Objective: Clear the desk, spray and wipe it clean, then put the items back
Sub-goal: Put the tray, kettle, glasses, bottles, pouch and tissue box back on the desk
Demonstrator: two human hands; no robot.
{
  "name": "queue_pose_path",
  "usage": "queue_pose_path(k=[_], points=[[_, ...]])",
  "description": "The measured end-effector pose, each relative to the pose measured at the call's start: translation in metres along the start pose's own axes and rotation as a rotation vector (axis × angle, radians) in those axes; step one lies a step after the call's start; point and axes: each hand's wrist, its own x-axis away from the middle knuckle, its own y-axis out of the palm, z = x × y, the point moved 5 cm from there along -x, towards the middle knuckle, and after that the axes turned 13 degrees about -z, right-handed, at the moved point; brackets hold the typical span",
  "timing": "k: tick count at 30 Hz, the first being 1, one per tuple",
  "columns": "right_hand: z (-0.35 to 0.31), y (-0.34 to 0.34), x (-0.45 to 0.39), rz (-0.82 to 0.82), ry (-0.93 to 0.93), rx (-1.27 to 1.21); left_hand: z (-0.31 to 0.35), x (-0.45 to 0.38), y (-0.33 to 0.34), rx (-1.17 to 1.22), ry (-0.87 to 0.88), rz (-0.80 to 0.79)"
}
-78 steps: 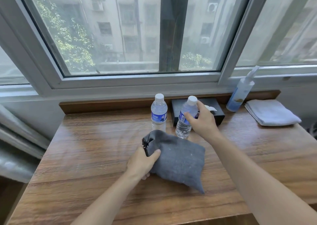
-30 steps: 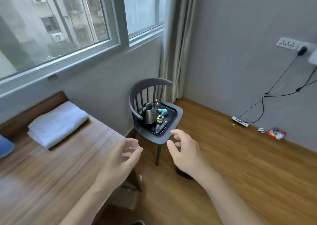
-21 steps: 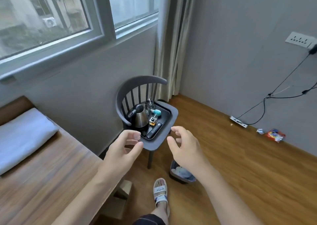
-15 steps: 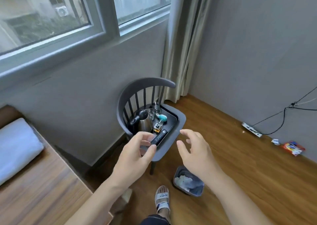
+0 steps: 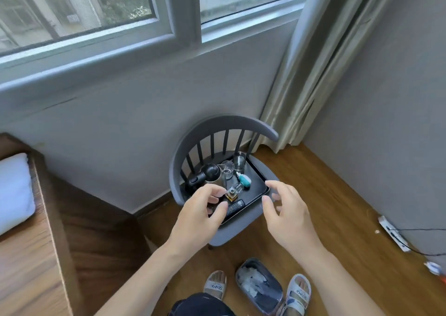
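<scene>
A black tray [image 5: 257, 187] lies on the seat of a grey chair [image 5: 224, 127]. On it stand a steel kettle [image 5: 210, 174] with a black lid, two glasses [image 5: 233, 166], a teal bottle [image 5: 244, 179], a small amber bottle [image 5: 232, 192] and a black remote [image 5: 235, 206]. My left hand [image 5: 200, 216] hovers over the tray's near left corner, fingers loosely curled and holding nothing. My right hand [image 5: 287, 214] hangs by the tray's right edge with spread fingers, also holding nothing. The wooden desk [image 5: 26, 262] shows at the left with a folded white towel [image 5: 14, 192] on it.
A small grey waste bin [image 5: 259, 284] with white paper sits on the wooden floor between my sandalled feet. A curtain [image 5: 311, 57] hangs behind the chair. A power strip [image 5: 393, 233] with a cable lies by the right wall.
I have turned from the desk, where my hands held a grey pouch and a water bottle, to the chair. Both hands, now holding nothing, have moved closer over the tray.
</scene>
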Motion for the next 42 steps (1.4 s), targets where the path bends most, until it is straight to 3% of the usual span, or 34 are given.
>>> queue_pose_path(k=[7,15,19,25,33,37,42], points=[[0.060,-0.015,-0.064,-0.160,-0.100,0.009,-0.034,-0.015,0.044,-0.062,-0.195,0.195],[0.131,-0.026,-0.153,-0.420,-0.191,0.136,-0.080,-0.060,0.098,0.141,-0.502,0.456],[0.172,-0.004,-0.206,-0.464,-0.164,0.219,-0.137,-0.092,0.121,0.174,-0.639,0.431],[0.244,0.067,-0.286,-0.496,-0.085,0.315,-0.258,-0.121,0.153,0.215,-0.893,0.190],[0.320,0.153,-0.374,-0.452,0.132,0.321,-0.345,-0.166,0.161,0.198,-0.858,0.323],[0.329,0.161,-0.391,-0.249,0.113,0.542,-0.358,-0.174,0.173,0.238,-0.811,0.445],[0.345,0.172,-0.394,-0.338,0.028,0.403,-0.374,-0.181,0.192,0.210,-0.747,0.518]])
